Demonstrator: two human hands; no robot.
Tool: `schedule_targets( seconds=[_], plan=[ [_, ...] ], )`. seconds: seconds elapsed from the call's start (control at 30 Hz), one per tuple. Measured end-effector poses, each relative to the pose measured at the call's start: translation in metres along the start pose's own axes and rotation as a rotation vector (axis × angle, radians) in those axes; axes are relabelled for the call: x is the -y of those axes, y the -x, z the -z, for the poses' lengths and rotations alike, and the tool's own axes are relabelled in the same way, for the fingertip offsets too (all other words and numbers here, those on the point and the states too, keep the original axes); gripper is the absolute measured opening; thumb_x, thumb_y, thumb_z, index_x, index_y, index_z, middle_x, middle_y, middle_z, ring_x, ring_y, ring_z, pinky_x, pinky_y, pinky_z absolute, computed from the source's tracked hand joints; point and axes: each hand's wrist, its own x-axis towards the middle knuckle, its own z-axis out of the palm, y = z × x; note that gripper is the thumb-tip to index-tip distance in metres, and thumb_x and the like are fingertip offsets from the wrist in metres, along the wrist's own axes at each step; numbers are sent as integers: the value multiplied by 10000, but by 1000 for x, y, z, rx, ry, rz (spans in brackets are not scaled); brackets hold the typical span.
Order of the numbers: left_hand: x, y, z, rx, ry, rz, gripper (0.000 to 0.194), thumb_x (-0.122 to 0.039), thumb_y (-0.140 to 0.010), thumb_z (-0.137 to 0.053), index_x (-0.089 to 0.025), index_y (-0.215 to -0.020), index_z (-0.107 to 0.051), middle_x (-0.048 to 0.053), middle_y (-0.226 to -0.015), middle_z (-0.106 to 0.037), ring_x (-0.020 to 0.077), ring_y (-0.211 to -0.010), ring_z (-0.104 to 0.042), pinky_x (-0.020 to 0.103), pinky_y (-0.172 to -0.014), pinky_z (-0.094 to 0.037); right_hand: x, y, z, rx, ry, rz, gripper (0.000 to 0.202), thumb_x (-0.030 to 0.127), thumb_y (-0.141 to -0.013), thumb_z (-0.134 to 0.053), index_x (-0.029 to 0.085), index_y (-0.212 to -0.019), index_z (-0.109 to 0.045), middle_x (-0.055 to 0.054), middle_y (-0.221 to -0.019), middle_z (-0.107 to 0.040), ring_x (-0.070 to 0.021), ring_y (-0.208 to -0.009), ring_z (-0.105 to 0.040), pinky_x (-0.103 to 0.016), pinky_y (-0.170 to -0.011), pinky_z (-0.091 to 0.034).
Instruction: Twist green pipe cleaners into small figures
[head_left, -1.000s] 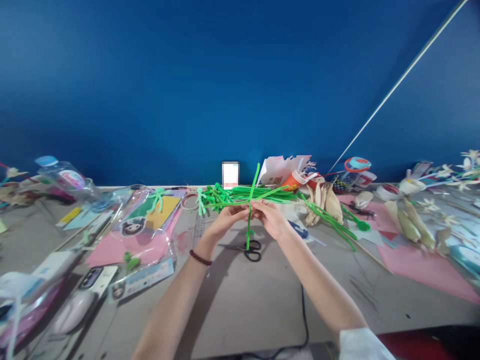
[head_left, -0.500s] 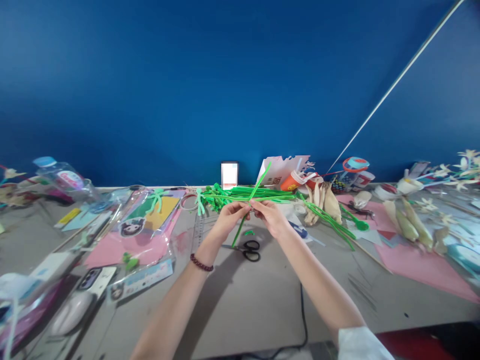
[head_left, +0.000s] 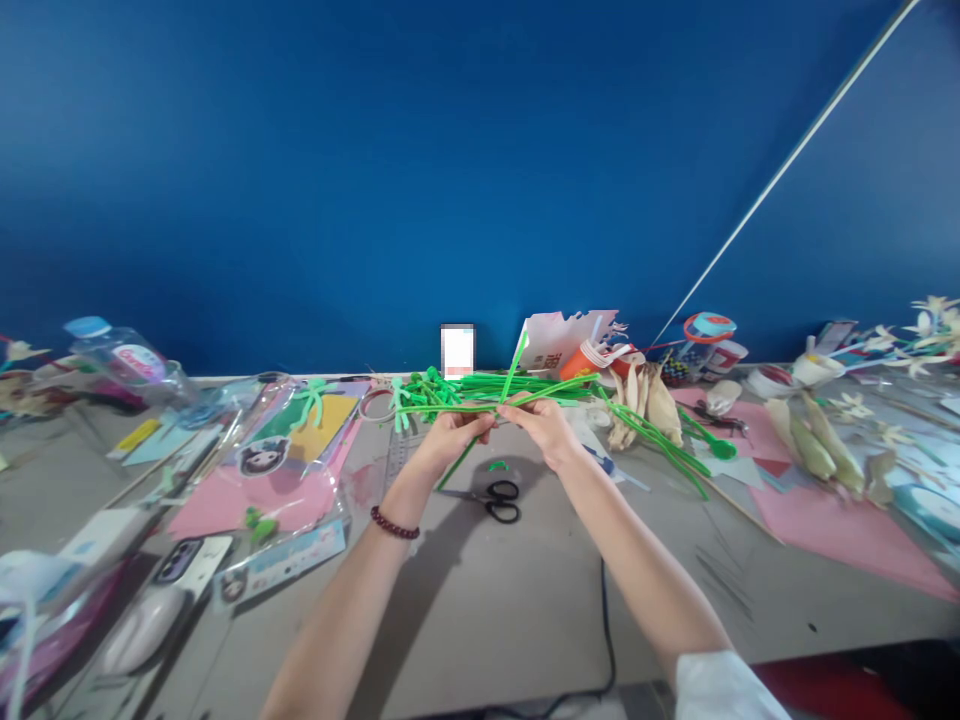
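Between my hands, green pipe cleaners (head_left: 513, 368) cross each other at the fingertips. My left hand (head_left: 457, 438) pinches them left of the crossing, and one end slants down below it toward the table. On the other side, my right hand (head_left: 541, 422) pinches them close to the crossing, its fingertips almost touching the left ones. Behind the hands lies a heap of green pipe cleaners (head_left: 429, 392). Black-handled scissors (head_left: 502, 502) rest on the table just below, with a small green scrap (head_left: 498, 466) beside them.
Pink paper and plastic packets (head_left: 255, 485), a phone (head_left: 180, 562) and a mouse (head_left: 146, 630) lie left. A bottle (head_left: 124, 355) leans behind them. Orange paper cups (head_left: 585, 362), dried husks (head_left: 664, 410) and pink sheets (head_left: 847, 535) are right. A lit screen (head_left: 458, 352) stands at the wall.
The crossed pipe cleaners have turned in my fingers: the upper end leans further left, the lower end has swung left, and the crosswise one now tilts up at right. My left hand has shifted slightly left.
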Motion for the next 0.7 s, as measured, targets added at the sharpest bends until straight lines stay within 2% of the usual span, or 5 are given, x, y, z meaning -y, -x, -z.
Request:
schedule_targets(
  seconds=[0.1,0.23,0.3,0.57,0.7],
  plan=[
    [-2,0,-4,46,48,-33,310,-419,-636,-718,-138,-575,-604,-5,-522,-562,100,-533,-483,250,-599,-379,-4,-2,-1,-54,-62,-9,295,425,-555,-761,166,-576,-622,19,-568,-560,-112,-562,-442,-269,-568,-324],
    [-1,-2,-6,28,47,-37,327,-442,-622,-731,-138,-599,-612,-11,-507,-563,91,-510,-478,236,-570,-378,-9,-5,-1,-120,-67,-31,326,441,-541,-768,168,-519,-591,48,-478,-456,-85,-497,-331,-265,-518,-249],
    [1,-3,-4,52,27,-28,333,-454,-629,-726,-136,-621,-626,-7,-514,-571,91,-511,-485,233,-564,-380,-11,-8,2,-131,-64,-23,341,444,-538,-770,172,-493,-571,49,-472,-444,-84,-494,-324,-266,-519,-243],
    [5,-2,7,317,-141,29,326,-453,-703,-679,-130,-666,-649,29,-592,-631,106,-561,-527,232,-589,-396,-14,-24,32,-220,-28,18,353,448,-511,-786,184,-458,-559,25,-494,-511,-100,-515,-397,-272,-539,-278],
    [3,0,10,411,-198,57,324,-450,-729,-658,-128,-687,-662,43,-643,-661,117,-605,-563,234,-647,-424,-16,-27,38,-238,-43,18,365,442,-490,-796,188,-444,-537,27,-484,-511,-102,-517,-413,-274,-543,-292]
  ],
)
